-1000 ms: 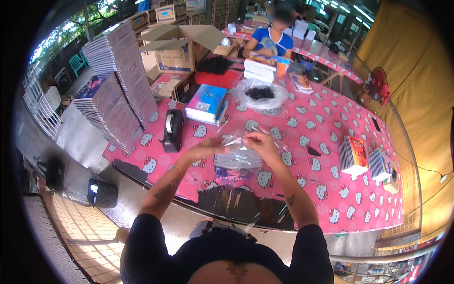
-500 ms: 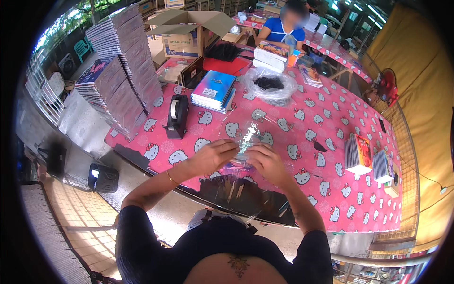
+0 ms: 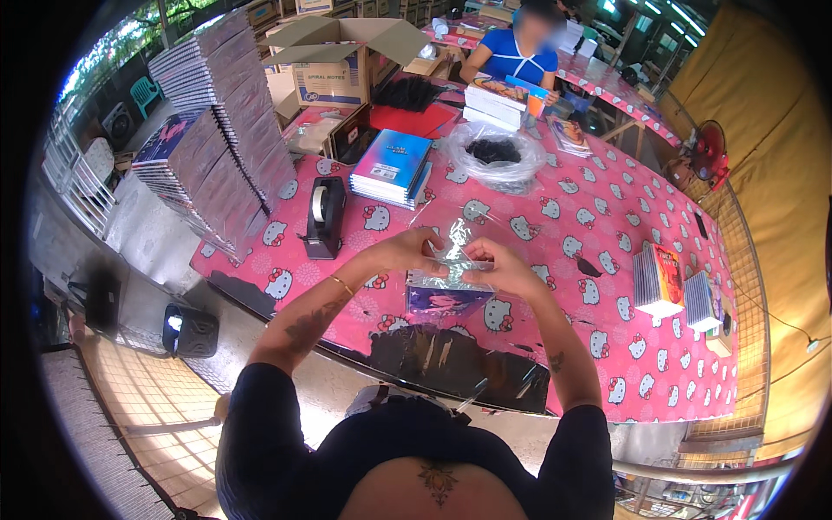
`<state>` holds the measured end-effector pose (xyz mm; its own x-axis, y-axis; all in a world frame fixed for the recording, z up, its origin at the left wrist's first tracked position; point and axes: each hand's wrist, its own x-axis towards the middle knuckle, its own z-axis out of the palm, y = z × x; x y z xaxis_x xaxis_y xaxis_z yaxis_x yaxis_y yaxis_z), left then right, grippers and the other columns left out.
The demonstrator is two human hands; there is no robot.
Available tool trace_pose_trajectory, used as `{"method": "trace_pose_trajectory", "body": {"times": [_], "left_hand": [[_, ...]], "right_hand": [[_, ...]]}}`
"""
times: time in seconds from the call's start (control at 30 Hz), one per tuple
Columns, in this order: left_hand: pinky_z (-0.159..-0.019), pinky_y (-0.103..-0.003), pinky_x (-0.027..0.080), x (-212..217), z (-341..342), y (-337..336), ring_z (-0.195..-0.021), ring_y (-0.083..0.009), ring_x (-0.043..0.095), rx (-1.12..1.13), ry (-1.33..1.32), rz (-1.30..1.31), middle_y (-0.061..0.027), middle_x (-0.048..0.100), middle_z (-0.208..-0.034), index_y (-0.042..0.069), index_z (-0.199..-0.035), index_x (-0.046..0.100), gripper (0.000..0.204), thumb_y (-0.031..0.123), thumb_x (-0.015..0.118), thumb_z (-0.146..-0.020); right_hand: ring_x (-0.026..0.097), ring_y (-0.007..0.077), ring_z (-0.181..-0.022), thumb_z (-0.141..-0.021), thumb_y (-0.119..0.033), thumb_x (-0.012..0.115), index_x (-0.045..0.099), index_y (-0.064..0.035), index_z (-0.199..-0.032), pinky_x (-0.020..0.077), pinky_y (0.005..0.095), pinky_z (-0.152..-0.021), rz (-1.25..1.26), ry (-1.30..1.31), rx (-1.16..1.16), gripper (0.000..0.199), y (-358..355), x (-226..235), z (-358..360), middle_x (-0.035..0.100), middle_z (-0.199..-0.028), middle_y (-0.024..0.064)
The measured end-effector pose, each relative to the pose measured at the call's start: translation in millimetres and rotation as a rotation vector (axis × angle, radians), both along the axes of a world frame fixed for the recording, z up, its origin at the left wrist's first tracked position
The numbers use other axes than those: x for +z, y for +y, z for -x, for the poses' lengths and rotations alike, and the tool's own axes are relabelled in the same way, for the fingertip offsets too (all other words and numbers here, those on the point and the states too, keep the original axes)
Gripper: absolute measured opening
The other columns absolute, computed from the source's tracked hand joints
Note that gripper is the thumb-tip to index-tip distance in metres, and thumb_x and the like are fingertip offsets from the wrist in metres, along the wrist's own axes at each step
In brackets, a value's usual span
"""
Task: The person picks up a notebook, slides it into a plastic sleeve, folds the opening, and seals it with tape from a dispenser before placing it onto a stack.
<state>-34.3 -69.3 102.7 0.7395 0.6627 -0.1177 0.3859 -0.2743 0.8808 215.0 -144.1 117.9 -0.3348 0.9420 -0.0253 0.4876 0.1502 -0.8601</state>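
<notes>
A purple notebook (image 3: 446, 301) with a printed cover lies flat on the table in front of me, partly inside or under a clear, glossy plastic wrapper (image 3: 459, 227). My left hand (image 3: 413, 251) pinches the plastic at the notebook's far left side. At its far right side, my right hand (image 3: 501, 267) has closed fingers on the same plastic. Both hands hide part of the notebook's far edge. Left of my hands stands a black tape dispenser (image 3: 324, 227) with a roll in it.
Beyond my hands are a stack of blue notebooks (image 3: 392, 158) and a plastic bag (image 3: 530, 165) of black pieces. Tall notebook stacks (image 3: 227, 95) rise at left, near an open carton (image 3: 334, 80). More notebooks (image 3: 656, 279) sit at right. Across the table sits a person (image 3: 498, 54).
The notebook has come into clearer view as both hands moved slightly up and away from me with the plastic. The person opposite has shifted a hand.
</notes>
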Motion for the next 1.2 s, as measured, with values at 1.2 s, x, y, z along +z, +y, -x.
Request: {"method": "trace_pose_trajectory", "body": {"times": [1.2], "left_hand": [[-0.084,-0.035,0.046,-50.1,-59.1,107.1,-0.099,-0.0190,0.061,-0.778,0.359,0.114,-0.0088,0.064,-0.107,0.007,-0.114,0.058,0.037,0.039,0.058,-0.095]], "right_hand": [[0.059,0.0117,-0.094,-0.090,-0.019,0.072,0.049,-0.0080,-0.123,0.0478,0.0262,-0.078,0.057,0.282,-0.012,0.041,4.6,-29.4,2.1,0.060,-0.103,0.0032]]}}
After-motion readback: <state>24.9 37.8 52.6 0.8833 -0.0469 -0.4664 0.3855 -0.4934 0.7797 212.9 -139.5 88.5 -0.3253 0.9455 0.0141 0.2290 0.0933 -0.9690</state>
